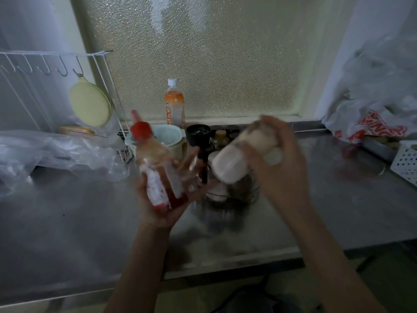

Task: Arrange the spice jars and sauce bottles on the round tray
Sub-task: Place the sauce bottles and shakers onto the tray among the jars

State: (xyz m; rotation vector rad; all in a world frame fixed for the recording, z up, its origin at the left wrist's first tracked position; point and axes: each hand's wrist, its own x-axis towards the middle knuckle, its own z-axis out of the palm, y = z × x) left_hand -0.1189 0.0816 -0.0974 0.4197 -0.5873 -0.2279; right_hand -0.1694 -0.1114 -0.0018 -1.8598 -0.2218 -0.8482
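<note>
My left hand (pixel 164 199) holds a clear sauce bottle (pixel 158 168) with a red cap and a red and white label, tilted to the left above the steel counter. The fingers look partly spread around it; the view is blurred. My right hand (pixel 277 159) grips a white jar (pixel 239 157) lying on its side in the air, its white lid end pointing left. Below and between both hands sits the round dark tray (pixel 234 197), holding a dark bottle (pixel 203 168) and a white-lidded jar (pixel 217 190).
At the back stand an orange drink bottle (pixel 174 103), a pale green container (pixel 167 137), a black cup (pixel 198 133) and small jars. A white wire rack (pixel 56 71) and plastic bags (pixel 56 152) lie left. Bags and a white basket (pixel 405 161) are right.
</note>
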